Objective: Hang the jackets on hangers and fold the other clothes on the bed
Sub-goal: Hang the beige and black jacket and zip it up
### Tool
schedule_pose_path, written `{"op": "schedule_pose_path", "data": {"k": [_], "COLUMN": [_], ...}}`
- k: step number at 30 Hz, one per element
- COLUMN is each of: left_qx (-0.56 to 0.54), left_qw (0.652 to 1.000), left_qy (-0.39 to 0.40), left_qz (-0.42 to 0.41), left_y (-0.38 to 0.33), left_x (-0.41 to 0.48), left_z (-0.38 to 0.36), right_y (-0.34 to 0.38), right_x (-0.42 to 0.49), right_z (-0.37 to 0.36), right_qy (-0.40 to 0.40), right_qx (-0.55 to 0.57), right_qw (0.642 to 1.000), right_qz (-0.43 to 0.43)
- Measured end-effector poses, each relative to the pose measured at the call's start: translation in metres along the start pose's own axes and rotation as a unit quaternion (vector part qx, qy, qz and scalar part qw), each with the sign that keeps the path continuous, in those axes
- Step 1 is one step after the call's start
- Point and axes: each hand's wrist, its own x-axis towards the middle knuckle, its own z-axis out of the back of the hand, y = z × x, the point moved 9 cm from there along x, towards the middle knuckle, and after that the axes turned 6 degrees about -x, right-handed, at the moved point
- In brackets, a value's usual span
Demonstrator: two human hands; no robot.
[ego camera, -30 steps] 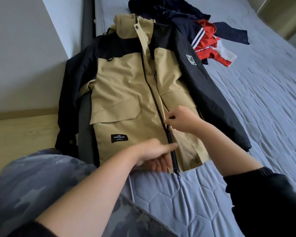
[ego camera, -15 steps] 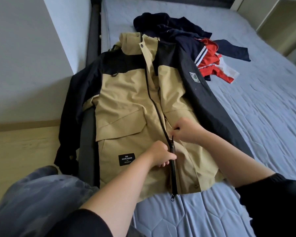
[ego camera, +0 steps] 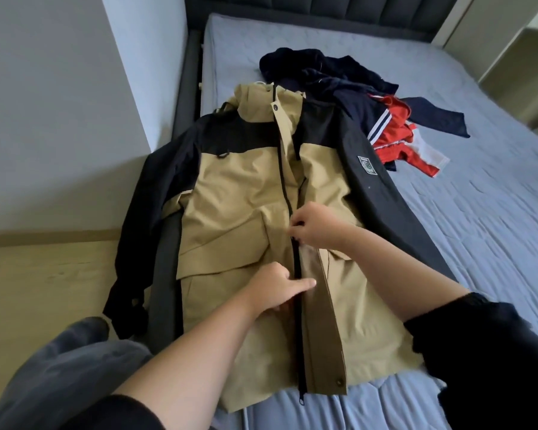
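While the tan and black jacket [ego camera: 236, 212] lies flat on the blue bed [ego camera: 479, 243] with its front side up, both hands are at its zipper [ego camera: 298, 305]. The right hand [ego camera: 317, 226] pinches the zipper pull near the middle of the jacket. At 7 o'clock from it, the left hand [ego camera: 274, 290] grips the jacket's front just beside the zipper, with one finger lying straight across it. One black sleeve [ego camera: 143, 228] hangs off the bed at 9 o'clock, over the wood floor [ego camera: 44, 290]. Dark blue and red clothes [ego camera: 339, 85] lie in a heap at 1 o'clock from the jacket, touching its shoulder.
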Motion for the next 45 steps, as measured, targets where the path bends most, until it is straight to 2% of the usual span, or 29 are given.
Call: {"op": "schedule_pose_path", "data": {"k": [2, 3, 5, 8, 10, 13, 14, 16, 18, 19, 20, 22, 25, 26, 27, 28, 30, 32, 34, 36, 38, 39, 40, 42, 43, 44, 45], "left_qx": [-0.077, -0.098, -0.11, -0.065, -0.042, -0.032, -0.028, -0.044, -0.081, -0.101, -0.114, -0.119, -0.123, -0.105, -0.04, 0.071, 0.257, 0.338, 0.379, 0.393, 0.383, 0.382, 0.383, 0.386, 0.391, 0.397, 0.404], "left_qw": [0.993, 0.989, 0.99, 0.996, 0.998, 0.998, 0.999, 0.998, 0.996, 0.994, 0.993, 0.992, 0.991, 0.991, 0.99, 0.981, 0.951, 0.937, 0.925, 0.919, 0.923, 0.923, 0.923, 0.921, 0.919, 0.916, 0.913], "left_qy": [-0.084, -0.098, -0.078, -0.02, -0.009, 0.014, 0.021, 0.028, 0.033, 0.038, 0.041, 0.04, -0.006, -0.048, -0.101, -0.138, -0.121, -0.052, -0.016, -0.022, -0.035, -0.041, -0.046, -0.048, -0.05, -0.054, -0.057], "left_qz": [-0.038, -0.046, -0.047, -0.052, -0.056, -0.045, -0.039, -0.028, -0.01, -0.002, 0.002, -0.001, -0.045, -0.069, -0.095, -0.117, -0.122, -0.067, -0.012, 0.016, 0.021, 0.016, 0.01, 0.003, 0.0, -0.002, -0.004], "left_y": [-0.017, -0.021, -0.02, -0.02, -0.026, -0.025, -0.02, -0.008, 0.004, 0.008, 0.01, 0.011, 0.005, 0.004, 0.002, 0.0, 0.008, 0.031, 0.05, 0.055, 0.053, 0.053, 0.053, 0.053, 0.053, 0.051, 0.048], "left_x": [0.007, 0.01, 0.012, 0.012, 0.013, 0.011, 0.009, 0.006, 0.004, 0.004, 0.005, 0.005, 0.006, 0.006, 0.007, 0.009, 0.016, 0.025, 0.031, 0.035, 0.037, 0.038, 0.038, 0.036, 0.036, 0.036, 0.036], "left_z": [0.019, 0.023, 0.02, 0.008, 0.008, 0.007, 0.006, 0.005, 0.002, 0.0, -0.002, -0.002, 0.009, 0.019, 0.032, 0.04, 0.036, 0.023, 0.014, 0.014, 0.018, 0.019, 0.019, 0.019, 0.019, 0.018, 0.018], "right_y": [-0.001, -0.002, -0.007, -0.019, -0.02, -0.006, -0.004, -0.005, -0.013, -0.025, -0.04, -0.054, -0.048, -0.048, -0.048, -0.05, -0.057, -0.074, -0.096, -0.115, -0.132, -0.141, -0.148, -0.144, -0.142, -0.138, -0.129], "right_x": [-0.011, -0.018, -0.032, -0.045, -0.048, -0.047, -0.044, -0.034, -0.025, -0.017, -0.006, 0.011, 0.027, 0.031, 0.034, 0.034, 0.026, 0.009, -0.018, -0.047, -0.069, -0.075, -0.072, -0.064, -0.063, -0.059, -0.053], "right_z": [0.009, 0.013, 0.018, 0.03, 0.031, 0.021, 0.015, -0.005, -0.021, -0.02, -0.015, -0.008, -0.028, -0.037, -0.045, -0.05, -0.047, -0.032, -0.015, -0.006, -0.017, -0.03, -0.047, -0.082, -0.085, -0.072, -0.052], "right_qy": [0.012, 0.014, 0.008, -0.075, -0.132, -0.171, -0.155, -0.044, 0.067, 0.056, 0.014, -0.038, 0.01, 0.032, 0.05, 0.057, 0.019, -0.064, -0.178, -0.295, -0.359, -0.354, -0.304, -0.113, -0.05, -0.049, -0.094], "right_qx": [-0.015, -0.004, 0.036, 0.083, 0.058, -0.02, -0.012, 0.045, 0.175, 0.226, 0.232, 0.119, -0.06, -0.068, -0.054, -0.024, 0.061, 0.12, 0.162, 0.205, 0.255, 0.293, 0.325, 0.313, 0.238, 0.119, -0.009], "right_qw": [1.0, 1.0, 0.999, 0.993, 0.989, 0.985, 0.988, 0.998, 0.982, 0.971, 0.967, 0.979, 0.984, 0.983, 0.984, 0.986, 0.986, 0.974, 0.948, 0.906, 0.858, 0.839, 0.837, 0.868, 0.895, 0.925, 0.94], "right_qz": [0.013, 0.015, 0.011, -0.022, -0.031, -0.006, 0.008, 0.018, -0.018, -0.061, -0.108, -0.163, -0.167, -0.166, -0.161, -0.154, -0.155, -0.181, -0.207, -0.223, -0.263, -0.291, -0.319, -0.369, -0.373, -0.358, -0.329]}}
